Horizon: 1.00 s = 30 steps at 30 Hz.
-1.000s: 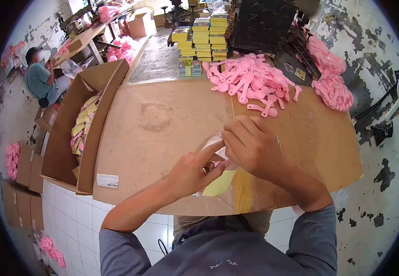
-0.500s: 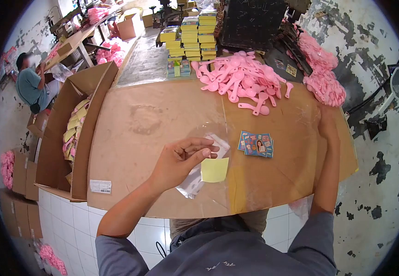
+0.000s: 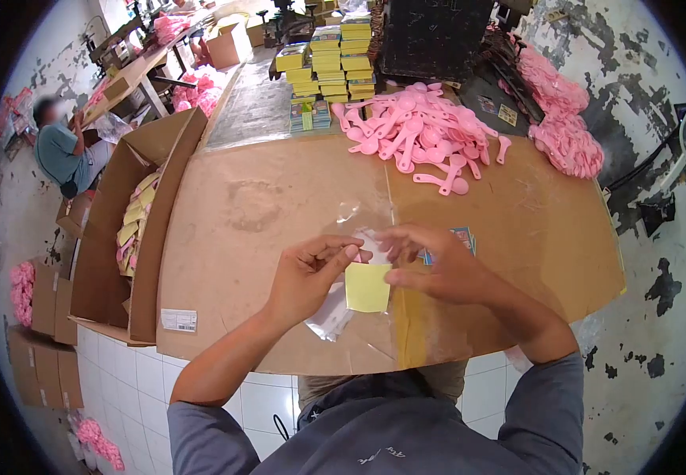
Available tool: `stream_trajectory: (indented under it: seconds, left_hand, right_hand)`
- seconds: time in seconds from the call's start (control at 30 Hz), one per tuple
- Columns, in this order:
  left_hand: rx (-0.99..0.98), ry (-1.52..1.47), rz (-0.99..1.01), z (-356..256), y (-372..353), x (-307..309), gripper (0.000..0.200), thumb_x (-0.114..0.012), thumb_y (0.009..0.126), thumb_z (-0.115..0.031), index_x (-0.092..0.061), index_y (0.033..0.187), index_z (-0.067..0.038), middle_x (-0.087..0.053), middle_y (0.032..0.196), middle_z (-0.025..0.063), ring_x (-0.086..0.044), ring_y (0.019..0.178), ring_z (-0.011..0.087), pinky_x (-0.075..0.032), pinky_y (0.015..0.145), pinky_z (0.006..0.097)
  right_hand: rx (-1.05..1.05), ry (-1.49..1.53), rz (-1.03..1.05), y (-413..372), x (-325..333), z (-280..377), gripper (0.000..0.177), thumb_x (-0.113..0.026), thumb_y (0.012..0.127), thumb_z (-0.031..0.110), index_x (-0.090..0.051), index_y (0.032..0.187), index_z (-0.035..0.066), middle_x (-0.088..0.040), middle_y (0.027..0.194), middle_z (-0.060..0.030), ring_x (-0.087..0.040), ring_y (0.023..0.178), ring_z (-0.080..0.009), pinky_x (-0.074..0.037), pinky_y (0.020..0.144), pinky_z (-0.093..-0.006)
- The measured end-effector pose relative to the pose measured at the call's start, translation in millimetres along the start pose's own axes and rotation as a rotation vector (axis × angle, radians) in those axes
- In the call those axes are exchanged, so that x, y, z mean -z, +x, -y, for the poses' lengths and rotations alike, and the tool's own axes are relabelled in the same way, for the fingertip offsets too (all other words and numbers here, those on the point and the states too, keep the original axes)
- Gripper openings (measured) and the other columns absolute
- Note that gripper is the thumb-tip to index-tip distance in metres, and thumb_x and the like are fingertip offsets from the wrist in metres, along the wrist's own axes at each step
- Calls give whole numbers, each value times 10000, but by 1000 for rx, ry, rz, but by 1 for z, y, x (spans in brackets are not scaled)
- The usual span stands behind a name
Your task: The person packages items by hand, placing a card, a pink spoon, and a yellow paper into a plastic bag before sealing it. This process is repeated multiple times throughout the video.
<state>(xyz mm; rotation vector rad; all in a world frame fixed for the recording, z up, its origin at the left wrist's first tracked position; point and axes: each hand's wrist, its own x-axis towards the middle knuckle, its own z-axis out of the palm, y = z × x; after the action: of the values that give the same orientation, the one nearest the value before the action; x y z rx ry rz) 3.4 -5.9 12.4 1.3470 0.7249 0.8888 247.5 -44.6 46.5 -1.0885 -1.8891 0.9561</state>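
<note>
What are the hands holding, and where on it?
Left hand pinches the clear plastic bag with yellow card at its top edge; right hand touches that edge, grip unclear.

Left hand (image 3: 309, 277), right hand (image 3: 442, 269); fingertips near

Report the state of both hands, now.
Left hand: closed, pinching the clear bag.
Right hand: at the bag's mouth; whether it holds anything cannot be told.

Is a workbench topped with a flat brown cardboard sheet (image 3: 279, 206). Carries a heap of pink plastic spoons (image 3: 426, 131) at the far edge, with stacks of yellow flat packs (image 3: 343, 59) just behind, and a small pile of blue printed picture cards (image 3: 464, 234) near the middle, partly hidden.
</note>
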Motion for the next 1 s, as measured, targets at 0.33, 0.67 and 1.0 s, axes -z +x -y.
stream_trajectory:
  seconds: [0.33, 0.67, 1.0]
  left_hand:
    - [-91, -24, -35, 9, 0, 5, 218, -664, 1010, -79, -703, 1189, 38, -763, 1101, 113, -697, 988, 115, -571, 864, 268]
    - [-142, 102, 19, 9, 1, 10, 226, -655, 1004, -57, -736, 1210, -10, -764, 1118, 89, -688, 980, 97, -560, 818, 251]
    - [-1, -21, 23, 9, 4, 9, 219, -637, 1026, -113, -730, 1165, 28, -758, 1114, 124, -702, 985, 132, -580, 867, 289]
  right_hand:
    - [-281, 449, -87, 13, -7, -17, 178, -700, 961, 63, -698, 1119, -19, -730, 1016, -50, -674, 940, -102, -527, 851, -261]
    - [-220, 426, -86, 5, -2, -36, 142, -684, 963, 70, -763, 1063, 6, -736, 922, -25, -647, 797, -61, -511, 734, -240]
    - [-275, 394, -52, 2, 1, -31, 163, -711, 957, 98, -745, 1058, -25, -747, 976, -66, -670, 856, -90, -520, 770, -240]
